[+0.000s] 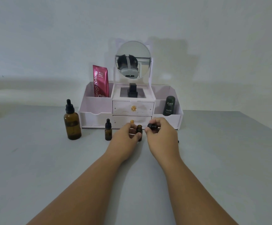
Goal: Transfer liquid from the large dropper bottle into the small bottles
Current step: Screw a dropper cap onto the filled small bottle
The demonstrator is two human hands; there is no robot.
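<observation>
The large amber dropper bottle (72, 122) stands upright at the left of the table with its black dropper cap on. A small amber bottle (108, 130) with a black dropper cap stands to its right. My left hand (125, 137) grips a second small amber bottle (139, 129), which is uncapped and upright on the table. My right hand (161, 135) is just right of it, and its fingertips hold that bottle's black cap (152, 126) beside the open neck.
A white vanity organiser (148, 109) with drawers and a round mirror (133, 59) stands right behind the bottles. It holds a red sachet (100, 82), a dark Kahf bottle (169, 105) and a black item (132, 90). A small dark object (178, 141) peeks out behind my right hand.
</observation>
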